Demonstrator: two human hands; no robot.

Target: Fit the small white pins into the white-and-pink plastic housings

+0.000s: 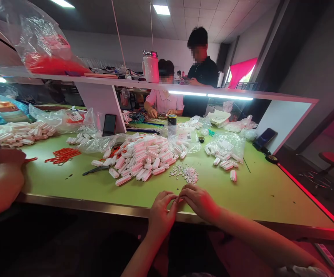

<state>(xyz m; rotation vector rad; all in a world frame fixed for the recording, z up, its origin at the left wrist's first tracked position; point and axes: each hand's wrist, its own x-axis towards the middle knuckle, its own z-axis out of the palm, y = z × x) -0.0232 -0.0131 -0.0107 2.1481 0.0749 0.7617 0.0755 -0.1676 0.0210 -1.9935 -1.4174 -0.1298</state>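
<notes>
At the table's near edge [103,206], the left hand [161,213] and right hand [198,200] pinch one tiny part between meeting fingertips. It could slip off the edge. Loose small pieces [185,173] at twelve o'clock scatter if nudged.

Both forearms angle inward, left hand [160,213] and right hand [199,201] meeting fingertip to fingertip, fingers curled.

Bright strip-lit bench, warped edges, perhaps slight blur
</notes>
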